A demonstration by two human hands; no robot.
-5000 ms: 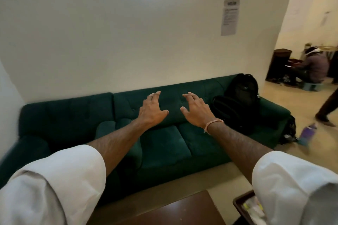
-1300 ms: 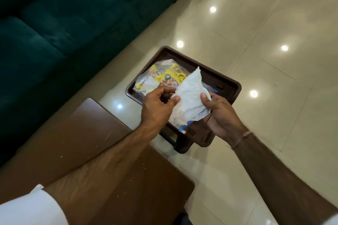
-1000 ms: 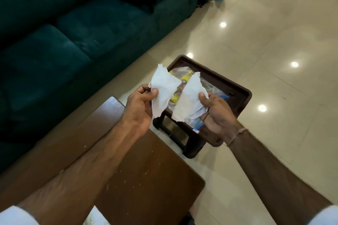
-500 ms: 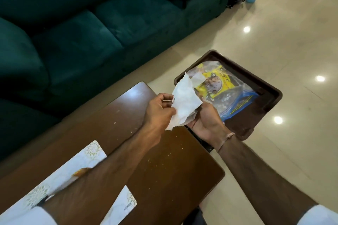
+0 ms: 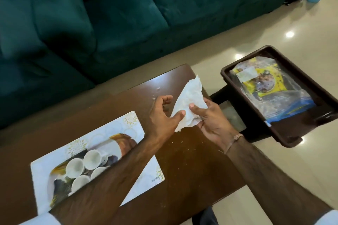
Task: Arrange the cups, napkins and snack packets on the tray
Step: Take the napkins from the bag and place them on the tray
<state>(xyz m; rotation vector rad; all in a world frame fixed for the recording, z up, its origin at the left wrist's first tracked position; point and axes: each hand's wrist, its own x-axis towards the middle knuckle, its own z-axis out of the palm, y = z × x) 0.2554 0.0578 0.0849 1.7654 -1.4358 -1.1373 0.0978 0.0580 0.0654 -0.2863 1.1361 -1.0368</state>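
**A:** Napkins (image 5: 188,104) first, then — how should that step go?

**B:** Both hands have them over the brown table (image 5: 192,162). The left hand (image 5: 162,115) pinches the lower edge with its thumb on top; the right hand (image 5: 210,120) has its thumb and curled fingers clamped on the middle. I judge the job is to carry them from here toward eight o'clock, to the white tray (image 5: 131,126). Better to keep the sheets together in a light pinch and lay them flat on a bare part of the tray than to drop them.

**A:** Where is there room?

**B:** The cups (image 5: 87,162) sit on the tray's seven o'clock part, half hidden by the left forearm. The end nearest the hands looks free, so I would aim there and stay clear of the cups; they look light enough to tip at a nudge.

**A:** And how do the napkins look?

**B:** White, thin, crumpled, peaked upward toward twelve o'clock, with ragged edges. I cannot tell how many sheets there are. Soft paper like that will likely tear if the hands pull apart.

**A:** The snack packets?

**B:** The snack packets (image 5: 268,86), yellow and blue in clear wrap, lie in a dark brown bin (image 5: 230,76) at three o'clock, off the table's end. They are not yet on the tray.
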